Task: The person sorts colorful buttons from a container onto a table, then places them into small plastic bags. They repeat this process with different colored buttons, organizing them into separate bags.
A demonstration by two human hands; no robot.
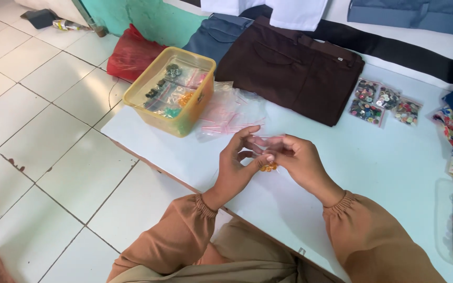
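Pinching a small clear plastic bag (266, 152) w/ orange buttons (269, 167) in its bottom, both hands met over the pale table (373, 157), just inside its front edge. Left hand (237, 170) had thumb and fingers closed on the bag's left side; right hand (297, 160) gripped the right side the same way, fingertips touching. Bag was thin, glossy, crinkled; buttons tiny and round.

Past the bag, toward the table's far-left corner, lay loose empty clear bags (229, 112), then a yellow translucent plastic tub (171, 91), rounded rectangle, w/ bagged buttons inside, right at the corner edge. Behind the bag, farther in, sat folded brown trousers (289, 68), smooth woven cloth. Right of the bag, well apart, three bags of mixed buttons (384, 102). Bare tabletop stretched between the bag and those, approx. the widest free patch. Left of the table edge: white tiled floor (32, 131).
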